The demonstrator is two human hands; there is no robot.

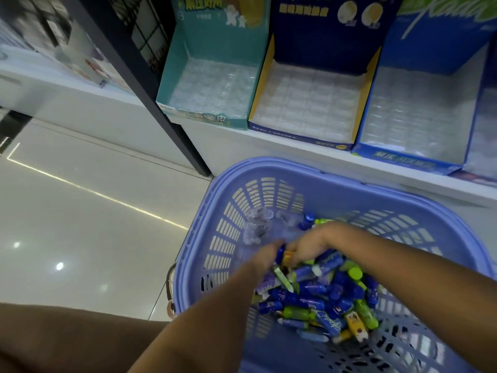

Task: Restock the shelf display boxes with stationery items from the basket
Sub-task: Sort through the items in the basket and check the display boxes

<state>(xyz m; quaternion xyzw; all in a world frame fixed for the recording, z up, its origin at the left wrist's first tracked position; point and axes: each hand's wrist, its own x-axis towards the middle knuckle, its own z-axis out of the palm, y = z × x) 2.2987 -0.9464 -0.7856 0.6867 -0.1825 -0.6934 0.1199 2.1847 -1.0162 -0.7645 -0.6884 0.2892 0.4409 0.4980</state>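
Both hands are down inside the basket, on the far edge of the pile of items. The left hand is blurred; its fingers curl down into the pile and touch blue tubes there, but I cannot tell if it grips one. The right hand lies palm down with fingers bent, and they close around a small orange-yellow item together with a blue one between the two hands. The two hands are almost touching each other.

The items are small tubes, mostly blue, some lime green and a few yellow. They fill the near right part of the basket. The far left part holds only some clear plastic pieces, just beside the left hand.

The basket is lilac, with slotted walls, and it sits just below the white shelf. Its far rim is near the shelf edge. On the shelf three display boxes stand side by side, touching: a teal box, a navy box with yellow inner sides, and a blue box. Each shows a clear plastic tray with no tubes in it. Above the basket, the way to the boxes is open. A black post stands left of the teal box, and the floor on the left is free.
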